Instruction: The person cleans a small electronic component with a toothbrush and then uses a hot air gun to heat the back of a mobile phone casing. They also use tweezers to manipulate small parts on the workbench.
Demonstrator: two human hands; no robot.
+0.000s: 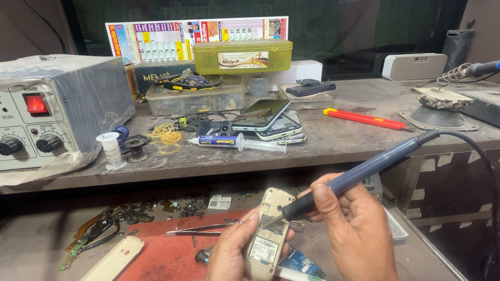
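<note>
My left hand (pixel 230 267) holds a small beige mobile phone (pixel 267 237) with its back cover off, tilted upright over a red work mat (pixel 152 273). My right hand (pixel 353 229) grips a dark blue soldering iron (pixel 362 172) like a pen. The iron's tip touches the upper part of the phone's open back. The iron's black cable (pixel 488 162) runs off to the right. A cream back cover (pixel 102 273) lies on the mat's left edge.
Tweezers (pixel 194 231) and a circuit board (pixel 300 263) lie on the mat. The upper shelf (pixel 339 139) carries a grey rework station (pixel 18 115), solder spools (pixel 112 149), a flux syringe (pixel 234 140), stacked phones (pixel 267 122), a red pen (pixel 365 119) and plastic boxes (pixel 243 55).
</note>
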